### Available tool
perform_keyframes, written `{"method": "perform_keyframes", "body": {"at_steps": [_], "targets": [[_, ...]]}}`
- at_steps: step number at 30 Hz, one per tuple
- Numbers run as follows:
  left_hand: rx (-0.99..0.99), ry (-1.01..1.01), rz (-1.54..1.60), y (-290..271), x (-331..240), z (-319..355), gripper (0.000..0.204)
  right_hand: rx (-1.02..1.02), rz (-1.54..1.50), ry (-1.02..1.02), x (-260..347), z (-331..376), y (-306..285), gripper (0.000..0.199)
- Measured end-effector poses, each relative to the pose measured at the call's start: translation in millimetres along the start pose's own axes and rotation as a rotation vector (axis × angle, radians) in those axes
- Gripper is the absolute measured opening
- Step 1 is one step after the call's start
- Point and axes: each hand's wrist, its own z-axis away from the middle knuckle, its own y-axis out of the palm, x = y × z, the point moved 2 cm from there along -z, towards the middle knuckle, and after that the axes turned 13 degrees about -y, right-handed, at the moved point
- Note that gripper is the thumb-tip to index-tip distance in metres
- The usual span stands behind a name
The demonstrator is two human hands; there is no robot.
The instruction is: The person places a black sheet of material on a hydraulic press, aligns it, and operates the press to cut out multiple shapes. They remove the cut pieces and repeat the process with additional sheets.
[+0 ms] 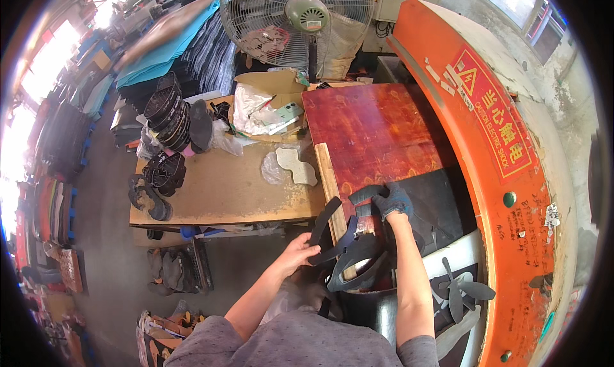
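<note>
My left hand [298,250], bare, is closed on a black flat strip [325,221] that points up and away from the fingers. Another dark curved strip [337,244] runs right from the same hand. My right hand [394,200] wears a blue-grey glove; its fingers are bent at a black curved piece [369,193] over the edge of a red board [377,127]. Its fingertips are partly hidden. Between the hands lies a looped black offcut [354,259]. A black sheet [441,197] lies on the board, to the right of the glove.
An orange machine beam [473,130] curves along the right. Ahead stands a large fan [307,15]. On the brown table [224,191] at left are dark metal rings [167,114], a cardboard box [272,79] and a pale cut piece [297,167]. Black cutouts [457,293] lie at lower right.
</note>
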Motion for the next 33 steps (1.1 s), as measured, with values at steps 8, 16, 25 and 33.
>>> {"method": "perform_keyframes", "body": {"at_steps": [8, 16, 25, 33], "targets": [[0.134, 0.261, -0.001, 42.9, -61.2, 35.1, 0.045, -0.218, -1.112, 0.17, -33.1, 18.6, -60.9, 0.024], [-0.161, 0.108, -0.942, 78.4, -22.1, 43.9, 0.041, 0.254, -0.18, 0.056, -67.9, 87.9, -98.8, 0.037], [-0.308, 0.39, -0.717, 69.5, 15.2, 27.2, 0.066, -0.096, 0.284, 0.098, -109.8, 87.4, -99.4, 0.056], [-0.313, 0.396, -0.801, 74.5, 19.6, 13.4, 0.074, 0.039, 0.162, 0.21, -118.9, 70.3, -75.5, 0.061]]}}
